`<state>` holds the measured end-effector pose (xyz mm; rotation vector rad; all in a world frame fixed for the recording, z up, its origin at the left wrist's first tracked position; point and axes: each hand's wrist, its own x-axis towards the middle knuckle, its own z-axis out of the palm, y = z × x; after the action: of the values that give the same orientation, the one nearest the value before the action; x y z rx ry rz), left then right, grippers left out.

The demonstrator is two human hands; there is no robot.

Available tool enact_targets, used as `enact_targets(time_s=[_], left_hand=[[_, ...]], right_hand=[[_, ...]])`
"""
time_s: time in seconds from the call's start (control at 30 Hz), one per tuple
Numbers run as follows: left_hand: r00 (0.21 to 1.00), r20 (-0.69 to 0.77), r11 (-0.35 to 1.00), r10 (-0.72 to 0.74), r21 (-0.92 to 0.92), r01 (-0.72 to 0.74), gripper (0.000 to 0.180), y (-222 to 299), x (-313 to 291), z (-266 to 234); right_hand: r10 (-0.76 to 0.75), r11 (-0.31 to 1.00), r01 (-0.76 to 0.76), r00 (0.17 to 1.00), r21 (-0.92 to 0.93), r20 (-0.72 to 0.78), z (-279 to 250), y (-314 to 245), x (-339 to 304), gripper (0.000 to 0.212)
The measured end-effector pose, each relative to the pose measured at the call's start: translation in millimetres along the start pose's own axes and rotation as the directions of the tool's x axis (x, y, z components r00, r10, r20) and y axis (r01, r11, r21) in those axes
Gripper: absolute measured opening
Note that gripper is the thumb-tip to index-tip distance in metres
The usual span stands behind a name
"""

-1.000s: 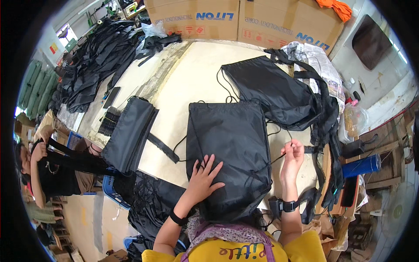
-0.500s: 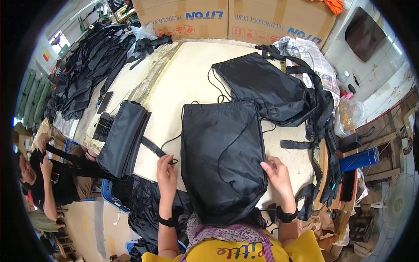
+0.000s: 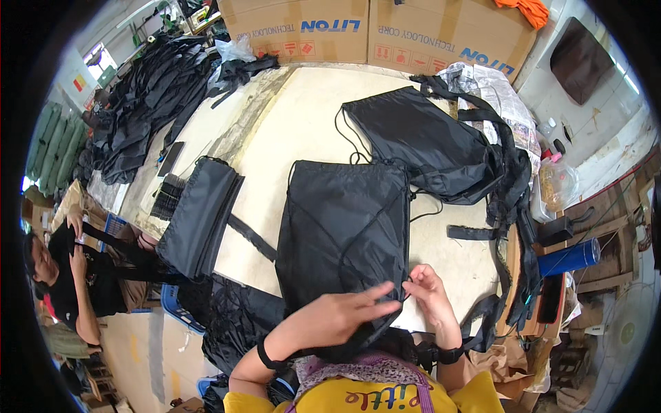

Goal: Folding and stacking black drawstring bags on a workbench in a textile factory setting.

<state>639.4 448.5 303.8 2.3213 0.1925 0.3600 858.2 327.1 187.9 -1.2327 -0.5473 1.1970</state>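
A black drawstring bag [image 3: 341,227] lies flat in front of me, its gathered top away from me and thin cords crossing its front. My left hand [image 3: 337,318] reaches across the lower part of the bag, with fingers stretched out toward its right edge. Beside that edge, my right hand [image 3: 430,292] pinches a dark bit that looks like the bag's cord; the fingers partly hide it. A second black drawstring bag [image 3: 427,138] lies beyond, at the upper right, with its cords looping on the table. To the left rests a folded stack of black bags [image 3: 200,213].
Black fabric strips [image 3: 513,158] trail down the right side. A blue cylinder [image 3: 568,257] and a phone [image 3: 549,299] lie near the right edge. Cardboard boxes [image 3: 296,34] stand behind the table [image 3: 275,124]. A black fabric pile [image 3: 148,96] sits far left, and another person [image 3: 82,282] works at left.
My left hand has swung from the bag's left side across to its right edge, where a cord end now seems drawn. My right hand has moved slightly down and closed.
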Motion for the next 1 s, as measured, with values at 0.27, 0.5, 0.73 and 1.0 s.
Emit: enact_targets(time_s=[0.27,0.5,0.73,1.0], left_hand=[[0.785,-0.504,0.770,-0.361,0.314,0.556,0.065,-130.5,-33.0,22.3],[0.844,-0.458,0.792,-0.280,0.387,0.473,0.063,-133.3,-35.5,59.9],[0.947,-0.244,0.977,-0.210,-0.031,0.209,0.044,-90.5,-29.2,39.8],[0.695,-0.542,0.878,-0.473,-0.231,0.418,0.022,-90.4,-14.0,-21.8]], right_hand=[[-0.112,0.814,0.204,0.974,0.543,-0.198,-32.4,-24.1,16.1,0.017],[-0.720,0.678,0.702,0.694,-0.219,-0.002,22.1,-83.2,33.1,0.023],[-0.276,0.407,0.695,0.712,-0.593,0.645,55.9,-57.0,31.5,0.035],[-0.132,0.393,0.557,0.822,-0.732,0.554,7.8,-14.6,34.1,0.047]])
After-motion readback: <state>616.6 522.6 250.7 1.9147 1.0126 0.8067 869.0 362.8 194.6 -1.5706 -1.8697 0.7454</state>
